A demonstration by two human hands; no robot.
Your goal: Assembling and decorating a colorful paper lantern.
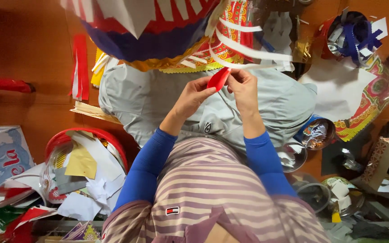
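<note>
Both my hands are raised over my lap and pinch one small curved piece of red paper (218, 78). My left hand (193, 95) grips its lower left side. My right hand (243, 89) holds its right edge, fingers curled. Just beyond them hangs a large paper craft (158, 31) in red, blue and yellow with white fringes (248, 51). My blue sleeves and striped shirt fill the lower middle of the view. Grey trousers (149, 99) lie under the hands.
A red basin (64, 137) full of paper scraps sits at the left. A printed box (1, 155) lies at the far left. At the right are a red bucket with blue ribbon (352, 36), a patterned sheet (374, 96), small cans (316, 132) and clear tubs (314, 193).
</note>
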